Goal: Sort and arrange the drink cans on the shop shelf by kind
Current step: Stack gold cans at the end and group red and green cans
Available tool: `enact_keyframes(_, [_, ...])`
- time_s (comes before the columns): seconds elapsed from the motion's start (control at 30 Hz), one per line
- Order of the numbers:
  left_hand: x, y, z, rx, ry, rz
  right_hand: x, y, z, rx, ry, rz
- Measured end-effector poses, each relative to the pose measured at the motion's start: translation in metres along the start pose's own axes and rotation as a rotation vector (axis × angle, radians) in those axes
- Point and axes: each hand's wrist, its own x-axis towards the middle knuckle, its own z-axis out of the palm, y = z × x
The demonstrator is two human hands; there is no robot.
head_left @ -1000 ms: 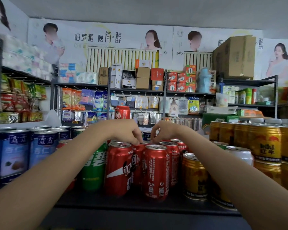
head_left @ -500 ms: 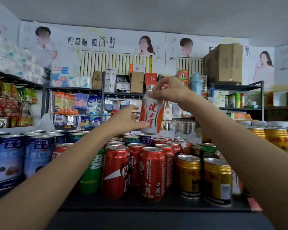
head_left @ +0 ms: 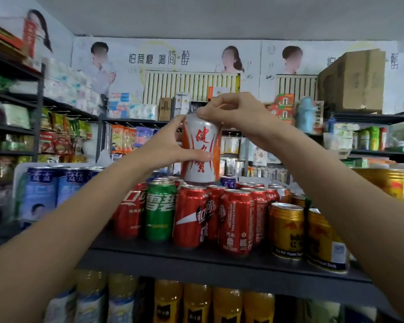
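I hold a white and orange can (head_left: 200,150) with red characters upright above the cans on the dark shelf (head_left: 196,259). My left hand (head_left: 168,145) grips its left side and my right hand (head_left: 233,113) pinches its top rim. Just below it stand several red cola cans (head_left: 234,222), one green can (head_left: 160,210), gold energy drink cans (head_left: 286,229) to the right and blue and white cans (head_left: 41,190) to the left.
More gold cans (head_left: 397,183) are stacked at the far right. Yellow drink bottles (head_left: 196,301) fill the shelf below. Racks of snacks, boxes and tissue packs line the back and left walls. A large cardboard box (head_left: 352,82) sits on the right rack.
A second ago both hands were down among the red cans. They have lifted out the white and orange can and now hold it up above the row, closer to me.
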Motion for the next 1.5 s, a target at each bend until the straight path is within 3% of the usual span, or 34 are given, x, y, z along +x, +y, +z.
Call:
enact_keyframes(0.1, [-0.016, -0.007, -0.029, 0.0, 0.07, -0.047, 0.002, -0.003, 0.025, 0.028, -0.132, -0.008])
enact_keyframes(0.27, [-0.041, -0.018, -0.066, -0.009, 0.192, -0.109, 0.008, -0.01, 0.062, 0.086, -0.205, -0.021])
enact_keyframes(0.37, [-0.048, -0.025, -0.071, 0.0, 0.218, -0.116, 0.008, -0.015, 0.077, 0.071, -0.225, -0.032])
enact_keyframes(0.47, [-0.037, -0.024, -0.056, -0.032, 0.204, -0.064, 0.003, -0.015, 0.075, 0.014, -0.144, -0.02])
enact_keyframes(0.63, [-0.002, -0.001, 0.005, -0.039, 0.099, 0.06, -0.012, 0.007, 0.024, -0.051, 0.094, 0.07])
enact_keyframes(0.77, [0.031, 0.015, 0.053, 0.025, -0.09, 0.113, -0.029, 0.034, -0.033, -0.178, 0.212, 0.122])
enact_keyframes(0.97, [0.067, 0.009, 0.093, 0.413, -0.345, 0.092, -0.044, 0.086, -0.094, -0.545, 0.243, 0.275])
enact_keyframes(1.2, [0.091, -0.006, 0.133, 0.633, -0.604, 0.03, -0.042, 0.137, -0.112, -0.555, 0.073, 0.447])
enact_keyframes(1.5, [0.094, -0.002, 0.149, 0.75, -0.705, 0.036, -0.044, 0.172, -0.103, -0.842, -0.373, 0.578])
